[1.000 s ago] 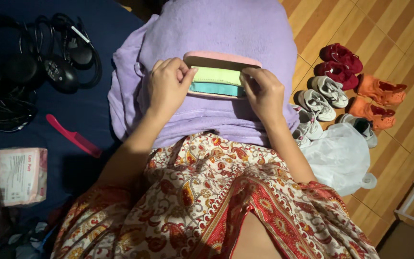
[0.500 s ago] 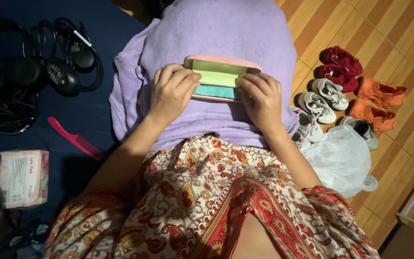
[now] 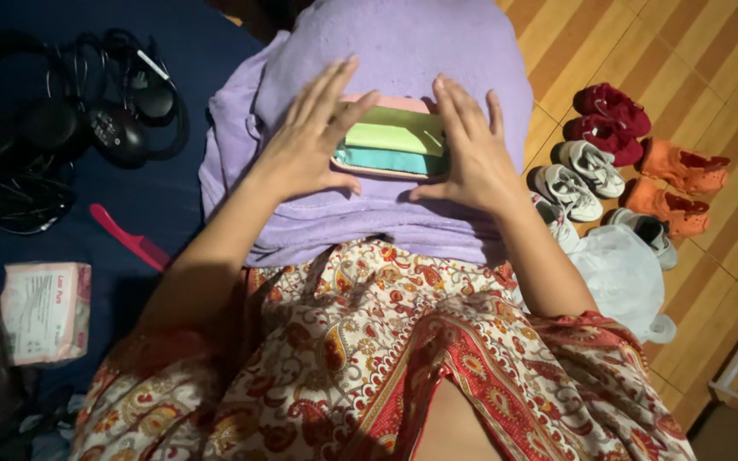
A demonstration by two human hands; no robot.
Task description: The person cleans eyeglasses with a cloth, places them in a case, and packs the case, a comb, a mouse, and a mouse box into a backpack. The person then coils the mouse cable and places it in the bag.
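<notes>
- L hand (image 3: pixel 309 145) & R hand (image 3: pixel 467 154): both spread wide, flat, holding nothing.
- Folded cloth stack (image 3: pixel 390 147) (pink/green/teal) btwn them, on purple towel (image 3: pixel 403 51).
- Step, likely: pressing stack flat; nxt needs even, gentle pressure.

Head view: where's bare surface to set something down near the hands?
Free: the purple towel beyond the stack of small cloths, and the blue bedding between the headphones and cables and the towel. Floor tiles beyond the shoes are bare. Crowded: left hand and right hand flank the stack; the comb and white plastic bag fill the sides.
</notes>
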